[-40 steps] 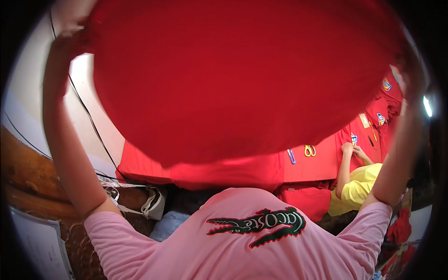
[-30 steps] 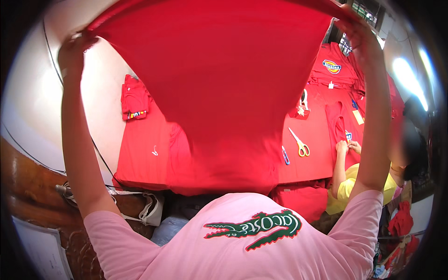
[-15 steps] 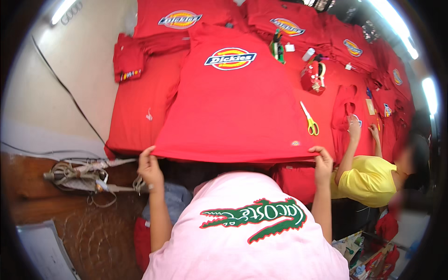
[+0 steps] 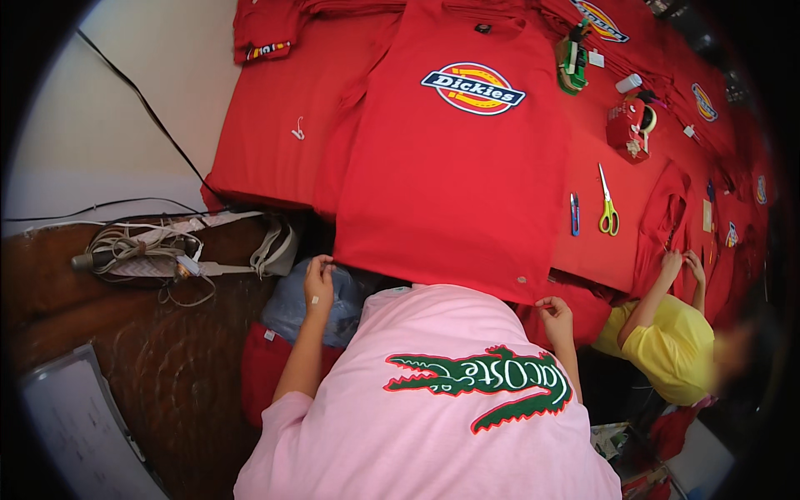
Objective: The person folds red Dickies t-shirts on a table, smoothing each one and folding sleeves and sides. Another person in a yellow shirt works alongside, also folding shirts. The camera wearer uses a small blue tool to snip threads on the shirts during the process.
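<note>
The red shirt (image 4: 454, 167) lies flat at the counter's (image 4: 600, 242) near edge, its hem corners pinched by the left hand (image 4: 318, 279) and right hand (image 4: 554, 312), scissors (image 4: 607, 204) just right.

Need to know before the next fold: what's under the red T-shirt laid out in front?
Under the red T-shirt more red garments show at its left edge, spread over the table. How many layers lie directly beneath it is hidden. Both hands, left hand and right hand, are at its near hem.
</note>
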`<state>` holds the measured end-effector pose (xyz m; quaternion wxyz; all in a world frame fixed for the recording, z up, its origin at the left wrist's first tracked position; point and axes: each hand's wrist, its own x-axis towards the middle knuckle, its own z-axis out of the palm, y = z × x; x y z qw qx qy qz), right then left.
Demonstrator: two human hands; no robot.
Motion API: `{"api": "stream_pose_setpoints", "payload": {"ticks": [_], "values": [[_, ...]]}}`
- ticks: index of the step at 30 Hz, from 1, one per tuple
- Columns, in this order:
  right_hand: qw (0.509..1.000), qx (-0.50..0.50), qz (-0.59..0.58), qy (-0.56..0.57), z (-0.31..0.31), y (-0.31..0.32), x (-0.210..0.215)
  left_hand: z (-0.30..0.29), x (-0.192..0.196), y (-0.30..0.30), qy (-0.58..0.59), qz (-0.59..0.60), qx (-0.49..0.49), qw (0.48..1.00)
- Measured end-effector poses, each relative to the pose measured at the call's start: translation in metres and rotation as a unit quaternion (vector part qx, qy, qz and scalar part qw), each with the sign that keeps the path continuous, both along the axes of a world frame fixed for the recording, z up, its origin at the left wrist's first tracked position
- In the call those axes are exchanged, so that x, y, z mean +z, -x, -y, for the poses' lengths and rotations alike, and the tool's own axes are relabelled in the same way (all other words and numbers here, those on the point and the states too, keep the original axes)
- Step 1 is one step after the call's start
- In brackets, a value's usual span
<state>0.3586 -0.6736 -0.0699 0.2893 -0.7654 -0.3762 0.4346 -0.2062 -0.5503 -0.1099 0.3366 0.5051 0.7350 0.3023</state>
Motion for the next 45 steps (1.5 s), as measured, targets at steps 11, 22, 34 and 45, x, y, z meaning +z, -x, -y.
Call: {"api": "stream_pose_setpoints", "payload": {"ticks": [11, 22, 34, 45], "values": [[0.942, 0.222, 0.099, -0.231, -0.367, 0.121, 0.059, -0.160, 0.035, -0.122, -0.205, -0.216, -0.275, 0.914], [0.781, 0.495, 0.372, -0.081, -0.592, 0.320, 0.090, -0.198, 0.032, -0.126, -0.132, -0.277, -0.305, 0.902], [0.919, 0.357, -0.088, 0.140, -0.642, 0.316, 0.040, -0.234, 0.038, -0.115, -0.113, -0.216, -0.356, 0.902], [0.923, 0.340, 0.125, -0.126, -0.611, 0.320, 0.030, -0.215, 0.026, -0.111, -0.071, -0.227, -0.185, 0.953]]}}
